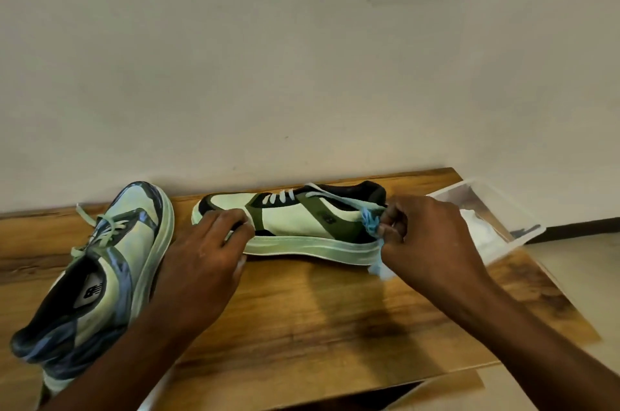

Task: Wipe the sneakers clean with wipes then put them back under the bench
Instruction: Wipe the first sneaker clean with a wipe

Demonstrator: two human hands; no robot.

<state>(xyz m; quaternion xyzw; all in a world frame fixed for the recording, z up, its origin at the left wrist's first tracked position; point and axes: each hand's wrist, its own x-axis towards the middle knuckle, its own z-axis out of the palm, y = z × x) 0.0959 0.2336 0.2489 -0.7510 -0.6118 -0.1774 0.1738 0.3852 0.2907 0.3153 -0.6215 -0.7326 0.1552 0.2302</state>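
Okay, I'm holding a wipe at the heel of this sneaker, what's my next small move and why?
Probably draw the crumpled pale blue wipe forward along the pale rubber sole edge: your right hand pinches it at the heel of the green, cream and black sneaker, and your left hand steadies the toe.

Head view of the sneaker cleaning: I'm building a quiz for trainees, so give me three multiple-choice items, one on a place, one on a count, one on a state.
1. Where is the clear plastic box?
A. right end of the wooden bench
B. on the floor
C. between the sneakers

2. How many sneakers are on the bench?
A. one
B. two
C. three

3. What is the right hand doing?
A. resting open
B. pinching a wipe at the heel
C. tying laces

Key: 1 A, it sits at the bench's right end. 2 B, the left sneaker and the sneaker by the wall. 3 B, fingers curl round the wipe while the left hand steadies the toe.
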